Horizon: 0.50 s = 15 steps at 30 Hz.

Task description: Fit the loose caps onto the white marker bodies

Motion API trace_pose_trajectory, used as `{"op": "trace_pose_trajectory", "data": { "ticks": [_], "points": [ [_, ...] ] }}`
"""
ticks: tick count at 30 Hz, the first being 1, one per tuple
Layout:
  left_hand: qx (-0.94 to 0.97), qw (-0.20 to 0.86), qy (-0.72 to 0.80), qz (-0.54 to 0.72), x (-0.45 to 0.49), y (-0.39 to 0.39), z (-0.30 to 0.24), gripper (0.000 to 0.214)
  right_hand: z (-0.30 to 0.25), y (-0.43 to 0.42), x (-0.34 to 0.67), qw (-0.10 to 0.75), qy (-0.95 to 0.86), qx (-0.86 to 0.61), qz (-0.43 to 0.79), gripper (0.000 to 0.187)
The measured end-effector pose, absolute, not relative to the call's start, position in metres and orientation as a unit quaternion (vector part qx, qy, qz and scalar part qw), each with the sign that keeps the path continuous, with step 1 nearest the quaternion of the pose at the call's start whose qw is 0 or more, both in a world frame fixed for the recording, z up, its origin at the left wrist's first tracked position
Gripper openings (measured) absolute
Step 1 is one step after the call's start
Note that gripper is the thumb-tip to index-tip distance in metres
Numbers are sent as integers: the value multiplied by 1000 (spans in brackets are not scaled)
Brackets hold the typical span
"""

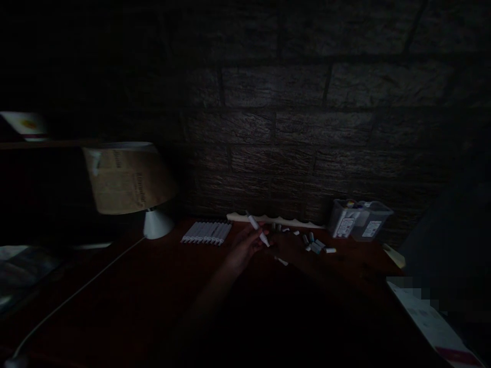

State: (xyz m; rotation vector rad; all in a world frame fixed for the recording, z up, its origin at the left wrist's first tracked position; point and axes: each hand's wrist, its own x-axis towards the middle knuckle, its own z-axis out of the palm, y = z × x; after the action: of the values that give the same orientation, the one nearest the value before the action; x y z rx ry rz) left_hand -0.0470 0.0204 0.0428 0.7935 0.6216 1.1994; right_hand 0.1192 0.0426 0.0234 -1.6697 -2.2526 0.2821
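Where the dark reddish wooden table (153,286) meets a rough brick-textured wall (291,128), a slim white cylindrical marker (258,230) is pinched by the fingers of the left hand (243,250) just above the tabletop, near a neat row of smooth white markers (207,232).

One lamp (128,179) at left. One row of roughly ten white markers (207,232) on the bench (153,286), too dim to count exactly. One marker (258,230) in the left hand (243,250), centre frame. About ten loose caps (312,244). Two clear boxes (360,220) at right.

V. dim, heavy shadow, edges blurred
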Motion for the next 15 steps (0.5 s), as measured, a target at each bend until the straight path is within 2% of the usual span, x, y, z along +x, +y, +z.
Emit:
{"op": "trace_pose_trajectory", "data": {
  "ticks": [6,11,15],
  "points": [
    [362,708,249,553,-50,22,44,42,34,35,108,128,-800,-582,69,14],
    [363,705,248,556,-50,25,40,41,42,4,141,145,-786,-597,68,25],
    [383,700,260,543,-48,26,35,40,25,-21,182,171,-759,-623,85,29]
  ]
}}
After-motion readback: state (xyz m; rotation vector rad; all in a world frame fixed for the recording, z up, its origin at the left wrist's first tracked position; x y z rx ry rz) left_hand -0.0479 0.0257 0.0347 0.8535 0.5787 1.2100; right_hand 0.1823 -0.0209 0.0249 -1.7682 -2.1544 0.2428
